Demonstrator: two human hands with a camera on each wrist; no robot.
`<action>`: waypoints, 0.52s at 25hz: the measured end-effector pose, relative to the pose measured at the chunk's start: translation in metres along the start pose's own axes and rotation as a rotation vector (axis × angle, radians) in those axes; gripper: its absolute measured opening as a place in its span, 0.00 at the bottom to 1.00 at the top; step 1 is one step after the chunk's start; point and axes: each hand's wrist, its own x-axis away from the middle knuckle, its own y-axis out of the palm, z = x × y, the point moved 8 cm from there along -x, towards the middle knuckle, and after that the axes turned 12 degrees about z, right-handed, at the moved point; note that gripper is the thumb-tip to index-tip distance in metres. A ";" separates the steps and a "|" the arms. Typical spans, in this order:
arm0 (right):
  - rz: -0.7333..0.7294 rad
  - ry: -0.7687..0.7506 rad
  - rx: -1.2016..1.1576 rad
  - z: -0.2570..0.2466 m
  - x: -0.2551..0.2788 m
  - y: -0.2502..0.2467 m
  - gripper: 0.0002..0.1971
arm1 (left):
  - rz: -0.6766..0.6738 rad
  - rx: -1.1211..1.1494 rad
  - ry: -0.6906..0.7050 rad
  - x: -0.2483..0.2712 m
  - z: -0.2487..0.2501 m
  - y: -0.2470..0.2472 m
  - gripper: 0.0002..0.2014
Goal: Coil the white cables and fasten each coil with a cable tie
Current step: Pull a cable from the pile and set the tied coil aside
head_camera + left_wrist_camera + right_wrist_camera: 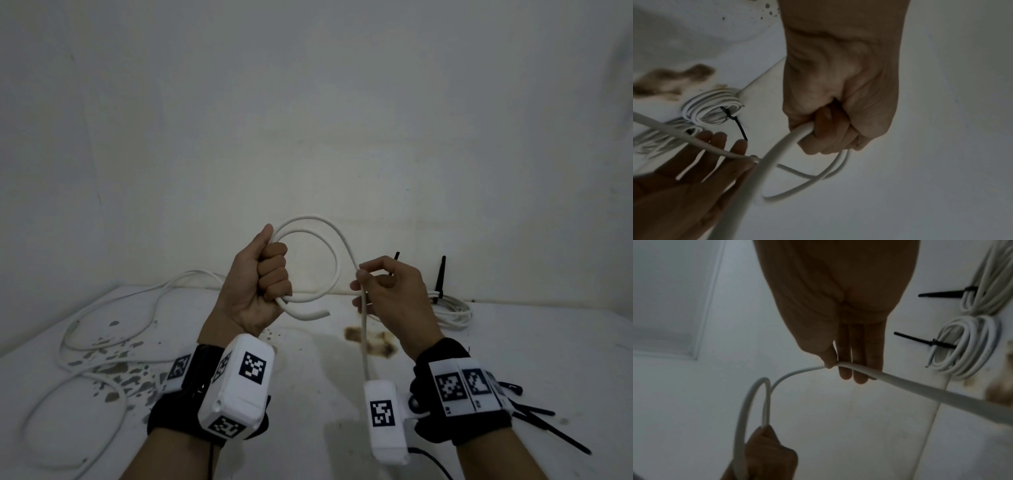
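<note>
Head view: the left hand [260, 284] is fisted around a started coil of white cable [330, 253], held above the table [308, 394] with the loops standing up and away from the fist. The cut end [325, 312] pokes out below the fist, toward the right. From the coil's top the cable runs down to the right hand [390, 291], just beside the coil on its right, where thumb and fingers pinch it lightly. Below that pinch the free run hangs nearly vertical toward the person, so the next loop would likely be swept leftward to the fist (the right hand being the feeding hand).

Material findings: the cable is round, smooth and fairly stiff, judged from its open, even curves. Two finished coils [970, 347] lie at the table's back right edge, each cinched by a black tie [925, 341] with a tapered tail. Loose cable [102, 335] sprawls at left. Spare ties [544, 425] lie near the right wrist. The white table is stained.
</note>
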 end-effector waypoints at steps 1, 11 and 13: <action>0.014 0.044 -0.038 0.001 0.001 0.001 0.03 | 0.041 -0.036 0.007 0.000 -0.002 0.001 0.24; -0.273 0.209 0.071 -0.018 0.017 0.025 0.14 | 0.287 -0.311 0.079 -0.006 -0.019 -0.014 0.27; -0.211 0.127 0.246 -0.016 0.017 0.022 0.10 | 0.292 -0.351 0.082 -0.005 -0.021 -0.011 0.27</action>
